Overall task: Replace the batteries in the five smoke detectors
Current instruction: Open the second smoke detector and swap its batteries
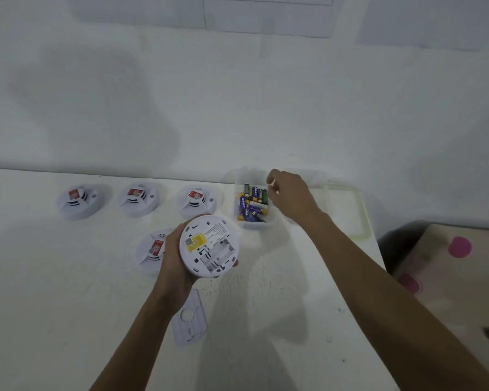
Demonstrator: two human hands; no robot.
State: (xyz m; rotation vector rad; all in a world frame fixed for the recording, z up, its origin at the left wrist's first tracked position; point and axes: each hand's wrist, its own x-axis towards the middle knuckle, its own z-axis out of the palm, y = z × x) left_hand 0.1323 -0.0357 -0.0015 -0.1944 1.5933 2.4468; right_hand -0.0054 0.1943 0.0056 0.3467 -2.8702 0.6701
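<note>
Upturned detector (pixel 209 245) in L hand (pixel 175 266)

From the held detector (pixel 209 245), bare table (pixel 54 306) lies open at 7 to 8 o'clock and at 3 to 4. A plate (pixel 191 320) blocks 6, another detector (pixel 151 251) sits just beside at 9, a row of detectors (pixel 137 197) spans 10 to 12, and the tub (pixel 256 224) stands at 1.

Dim, flat, bluish light; soft shadows on wall; wide-angle bending; slight blur.
</note>
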